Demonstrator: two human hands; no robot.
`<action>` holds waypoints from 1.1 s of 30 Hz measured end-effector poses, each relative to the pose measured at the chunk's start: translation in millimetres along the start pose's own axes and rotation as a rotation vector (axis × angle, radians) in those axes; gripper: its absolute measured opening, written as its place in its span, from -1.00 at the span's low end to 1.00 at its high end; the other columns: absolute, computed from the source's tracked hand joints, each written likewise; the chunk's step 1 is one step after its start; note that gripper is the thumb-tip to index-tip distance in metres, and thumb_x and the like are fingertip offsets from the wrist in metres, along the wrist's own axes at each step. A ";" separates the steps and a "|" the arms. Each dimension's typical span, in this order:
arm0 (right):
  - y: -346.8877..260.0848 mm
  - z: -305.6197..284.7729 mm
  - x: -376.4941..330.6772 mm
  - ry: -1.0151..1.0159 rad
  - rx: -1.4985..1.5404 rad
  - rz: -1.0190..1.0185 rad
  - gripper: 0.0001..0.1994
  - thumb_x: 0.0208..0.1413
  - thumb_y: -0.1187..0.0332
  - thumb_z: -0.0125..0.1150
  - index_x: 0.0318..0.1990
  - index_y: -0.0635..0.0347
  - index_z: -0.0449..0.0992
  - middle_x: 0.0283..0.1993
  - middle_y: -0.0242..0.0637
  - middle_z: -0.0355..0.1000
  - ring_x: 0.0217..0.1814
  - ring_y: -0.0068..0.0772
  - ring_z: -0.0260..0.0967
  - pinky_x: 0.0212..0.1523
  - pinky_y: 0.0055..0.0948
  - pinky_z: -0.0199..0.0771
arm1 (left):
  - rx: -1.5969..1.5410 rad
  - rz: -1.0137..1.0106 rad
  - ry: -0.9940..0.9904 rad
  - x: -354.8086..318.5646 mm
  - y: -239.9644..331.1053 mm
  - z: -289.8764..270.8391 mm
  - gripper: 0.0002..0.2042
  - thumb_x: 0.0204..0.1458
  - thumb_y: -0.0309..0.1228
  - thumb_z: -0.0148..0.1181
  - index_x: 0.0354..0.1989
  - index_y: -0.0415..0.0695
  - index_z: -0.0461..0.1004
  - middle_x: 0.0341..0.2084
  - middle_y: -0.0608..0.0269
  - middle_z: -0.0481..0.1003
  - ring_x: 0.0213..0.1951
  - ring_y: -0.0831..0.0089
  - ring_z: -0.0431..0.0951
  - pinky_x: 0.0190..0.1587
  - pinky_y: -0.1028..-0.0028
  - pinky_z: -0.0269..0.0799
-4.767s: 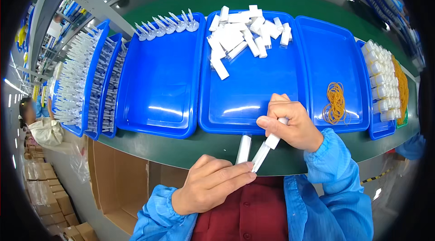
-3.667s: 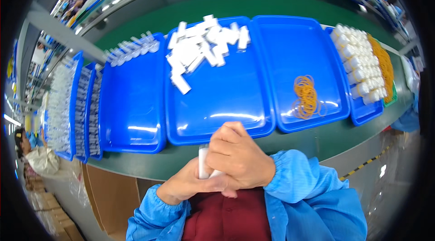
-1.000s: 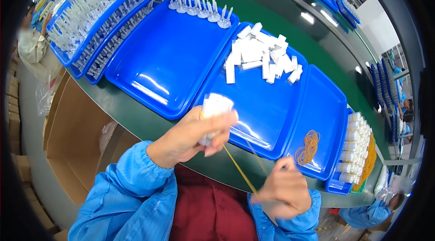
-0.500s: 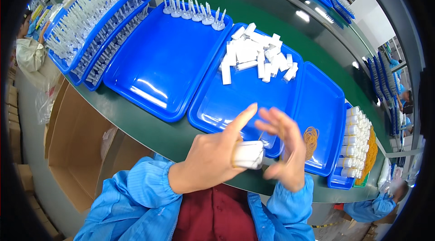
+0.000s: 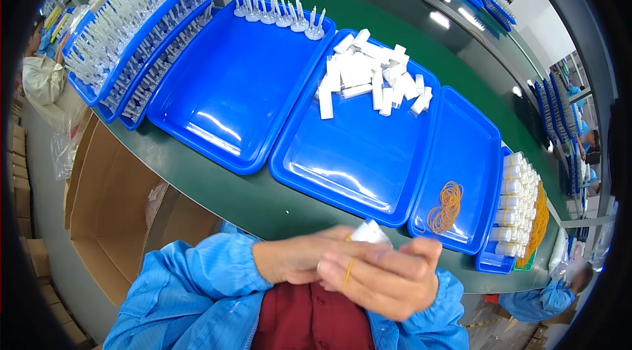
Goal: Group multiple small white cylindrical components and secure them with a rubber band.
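Just above my lap, my two hands are pressed together. My left hand (image 5: 289, 259) is closed around a small white pack (image 5: 370, 233), whose end pokes out above the fingers; the rest of it is hidden. Across the front lies my right hand (image 5: 388, 281), its fingers bent over the left. A yellow rubber band (image 5: 347, 275) is stretched over the fingers of the right hand. Loose rubber bands (image 5: 447, 208) lie in the narrow blue tray just beyond. Similar white packs (image 5: 355, 70) are heaped at the far end of the middle blue tray (image 5: 342, 143).
To the left, a blue tray (image 5: 224, 93) has a row of clear nozzle-like parts (image 5: 276, 14) along its far edge. Stacked trays (image 5: 141, 47) full of them stand beyond. Banded white bundles (image 5: 513, 212) fill a tray at right. A cardboard box (image 5: 108, 212) sits below the table edge.
Both hands have come down toward my lap and together. The right hand, earlier apart with spread fingers, now covers the left and the white pack. The loose bands in the tray are now uncovered.
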State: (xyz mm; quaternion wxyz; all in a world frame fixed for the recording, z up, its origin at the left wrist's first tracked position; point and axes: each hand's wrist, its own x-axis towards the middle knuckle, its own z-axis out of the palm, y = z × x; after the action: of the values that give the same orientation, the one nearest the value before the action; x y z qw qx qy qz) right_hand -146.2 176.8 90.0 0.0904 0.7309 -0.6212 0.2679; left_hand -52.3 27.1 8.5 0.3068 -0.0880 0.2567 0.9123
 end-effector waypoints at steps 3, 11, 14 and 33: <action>20.5 11.9 -24.8 0.135 0.188 0.229 -0.28 0.03 -0.03 0.38 0.21 0.39 0.46 0.07 -0.21 0.55 0.05 -0.45 0.37 -0.03 -0.48 0.22 | -0.141 0.246 0.186 -2.0 3.5 20.1 -0.63 0.29 -0.15 0.15 0.08 -0.16 0.40 -0.45 0.37 0.50 -0.51 0.64 0.50 -0.52 0.60 0.40; 34.9 55.2 -43.4 0.340 0.749 0.671 -0.14 -0.15 0.08 0.59 0.27 0.38 0.34 0.09 -0.10 0.48 -0.03 -0.34 0.40 -0.04 -0.38 0.33 | 1.952 0.945 0.755 6.7 24.1 6.4 -0.14 -0.06 -0.25 0.45 0.41 -0.27 0.17 -0.57 0.20 0.52 -0.57 0.41 0.58 -0.49 0.38 0.47; 32.5 39.3 -32.2 0.231 0.576 0.681 -0.56 -0.14 0.43 0.54 -0.07 0.28 0.52 -0.14 -0.18 0.47 -0.14 -0.30 0.42 -0.15 -0.36 0.45 | 1.832 0.896 0.665 7.9 27.1 13.6 -0.03 -0.21 -0.25 0.50 0.44 -0.25 0.13 -0.65 0.29 0.49 -0.63 0.30 0.56 -0.52 0.30 0.45; 7.5 40.9 -30.4 0.396 0.297 0.758 -0.58 -0.03 0.45 0.36 0.03 0.25 0.42 -0.05 -0.06 0.42 -0.05 0.00 0.40 -0.07 -0.19 0.46 | 0.460 0.750 0.424 27.6 25.5 5.8 -0.20 0.32 0.25 -0.39 0.38 -0.29 0.17 0.32 -0.02 0.27 0.33 0.14 0.28 0.37 0.15 0.16</action>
State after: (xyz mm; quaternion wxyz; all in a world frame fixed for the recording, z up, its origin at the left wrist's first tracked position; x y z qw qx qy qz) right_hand -144.5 182.4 38.8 -0.0028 0.3914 -0.7707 0.5029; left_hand -89.7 26.9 15.2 -0.0907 -0.1035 0.5223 0.8416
